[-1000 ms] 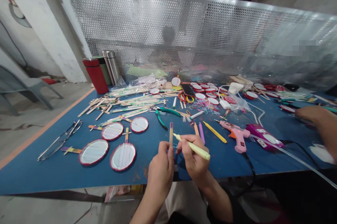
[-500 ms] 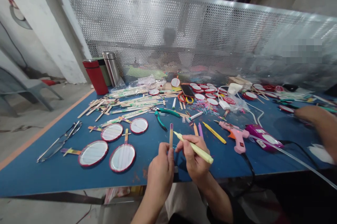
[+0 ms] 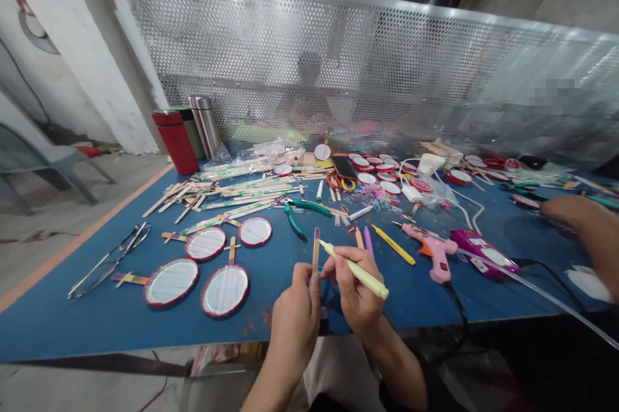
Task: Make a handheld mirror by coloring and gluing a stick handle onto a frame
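My left hand (image 3: 296, 309) pinches the lower part of a wooden craft stick (image 3: 316, 251), held upright, with purple at its top end. In my right hand (image 3: 356, 286) is a pale yellow marker (image 3: 360, 275), gripped like a pen. Its tip is at the stick's right edge, below the purple; whether it touches I cannot tell. Just beyond my right hand lie an orange marker (image 3: 359, 237), a purple marker (image 3: 368, 240) and a yellow marker (image 3: 394, 245). Green-handled pliers (image 3: 294, 224) rest beyond the stick.
Several round red-rimmed discs with stick handles, one a disc (image 3: 225, 291), lie left, near glasses (image 3: 110, 262). Loose sticks (image 3: 184, 196) are piled behind. At right are a pink glue gun (image 3: 432, 247), a purple device (image 3: 483, 254) and another person's hand (image 3: 570, 212). Bottles (image 3: 176, 141) stand back left.
The stick and the marker have shifted only very slightly. Both hands keep their holds, and the things on the table stay where they were.
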`<action>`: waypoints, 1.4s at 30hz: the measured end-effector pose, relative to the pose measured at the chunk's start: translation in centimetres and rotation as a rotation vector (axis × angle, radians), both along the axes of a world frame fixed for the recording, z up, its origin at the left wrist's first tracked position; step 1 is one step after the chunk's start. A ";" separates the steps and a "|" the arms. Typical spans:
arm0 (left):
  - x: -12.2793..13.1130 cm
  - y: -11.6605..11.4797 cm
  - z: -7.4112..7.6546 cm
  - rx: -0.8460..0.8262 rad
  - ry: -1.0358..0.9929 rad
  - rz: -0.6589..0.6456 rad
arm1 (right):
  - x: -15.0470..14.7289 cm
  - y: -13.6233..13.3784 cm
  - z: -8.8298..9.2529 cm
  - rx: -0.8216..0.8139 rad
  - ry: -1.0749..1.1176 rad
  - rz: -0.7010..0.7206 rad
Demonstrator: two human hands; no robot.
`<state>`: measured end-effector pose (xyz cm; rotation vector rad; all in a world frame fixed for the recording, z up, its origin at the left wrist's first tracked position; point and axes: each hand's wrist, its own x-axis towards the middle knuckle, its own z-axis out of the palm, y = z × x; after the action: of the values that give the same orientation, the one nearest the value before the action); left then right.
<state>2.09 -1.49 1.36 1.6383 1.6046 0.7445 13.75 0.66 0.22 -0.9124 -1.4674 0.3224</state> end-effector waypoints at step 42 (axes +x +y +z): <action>-0.1 0.1 -0.2 0.029 -0.140 0.032 | 0.1 -0.5 -0.4 -0.035 0.048 0.015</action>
<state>1.96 -1.44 1.20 1.5480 1.5301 0.8836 13.89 0.19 -0.19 -0.9157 -1.4293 0.3796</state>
